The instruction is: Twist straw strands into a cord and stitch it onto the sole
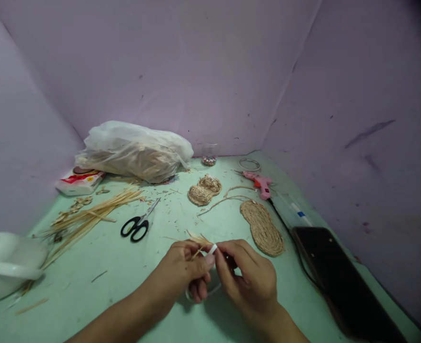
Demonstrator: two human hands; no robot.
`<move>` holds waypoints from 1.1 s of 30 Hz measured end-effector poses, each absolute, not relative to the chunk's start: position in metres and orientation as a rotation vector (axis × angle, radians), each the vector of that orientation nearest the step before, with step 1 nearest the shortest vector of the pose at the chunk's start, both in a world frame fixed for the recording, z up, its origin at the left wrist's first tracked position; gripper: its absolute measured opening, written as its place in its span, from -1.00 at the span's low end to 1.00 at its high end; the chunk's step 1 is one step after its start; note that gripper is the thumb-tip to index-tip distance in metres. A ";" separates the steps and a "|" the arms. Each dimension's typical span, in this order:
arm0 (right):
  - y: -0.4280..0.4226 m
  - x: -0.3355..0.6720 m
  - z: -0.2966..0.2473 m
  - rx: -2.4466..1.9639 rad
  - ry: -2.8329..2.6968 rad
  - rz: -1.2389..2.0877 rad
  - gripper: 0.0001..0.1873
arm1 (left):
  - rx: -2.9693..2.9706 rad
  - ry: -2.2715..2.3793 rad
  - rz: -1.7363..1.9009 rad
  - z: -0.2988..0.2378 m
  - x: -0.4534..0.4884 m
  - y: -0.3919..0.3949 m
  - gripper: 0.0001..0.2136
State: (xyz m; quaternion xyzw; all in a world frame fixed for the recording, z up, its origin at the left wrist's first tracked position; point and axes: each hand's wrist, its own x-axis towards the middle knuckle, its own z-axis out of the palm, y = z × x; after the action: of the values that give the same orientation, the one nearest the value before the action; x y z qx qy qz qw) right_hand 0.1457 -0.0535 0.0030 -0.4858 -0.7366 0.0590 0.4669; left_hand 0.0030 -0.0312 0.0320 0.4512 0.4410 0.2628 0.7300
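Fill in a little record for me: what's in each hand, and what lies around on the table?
Left hand: pinches straw pieces
Right hand: pinches white strip
Beyond the hands: woven oval, scissors
Back right: pink glue gun
Back left: plastic bag, loose straws
Surface: green table

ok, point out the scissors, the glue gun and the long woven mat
scissors [145, 218], head view, at the pivot.
glue gun [259, 181], head view, on the pink body.
long woven mat [262, 227], head view, on its middle.
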 end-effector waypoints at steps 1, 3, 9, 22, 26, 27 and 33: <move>-0.053 0.146 0.004 -1.192 -1.799 0.166 -0.86 | 0.968 0.971 0.567 0.033 0.003 -0.032 -0.68; -0.052 0.146 0.005 -1.192 -1.778 0.209 -0.86 | 0.949 0.970 0.585 0.035 0.002 -0.032 -0.70; -0.053 0.142 0.002 -1.277 -1.651 0.393 -0.90 | 0.983 0.976 0.644 0.030 0.001 -0.029 -0.70; -0.049 0.137 0.020 -1.078 -0.562 1.876 -0.74 | 1.292 1.233 0.650 0.037 -0.004 -0.027 -0.81; -0.045 0.149 0.025 -0.969 -0.594 2.223 -0.76 | 1.484 1.167 0.534 0.042 -0.012 -0.024 -0.89; -0.044 0.151 0.025 -0.982 -0.640 2.267 -0.80 | 1.560 1.132 0.505 0.044 -0.014 -0.024 -0.90; -0.047 0.151 0.026 -1.272 -1.086 1.997 -0.96 | 1.871 0.861 0.451 0.054 -0.024 -0.020 -0.81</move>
State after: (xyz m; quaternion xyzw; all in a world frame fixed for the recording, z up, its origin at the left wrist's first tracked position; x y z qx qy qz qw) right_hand 0.1508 -0.0469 0.0264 -0.4708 -0.4020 0.7392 0.2649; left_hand -0.0244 -0.0198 0.0538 0.7716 0.3551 0.1859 0.4939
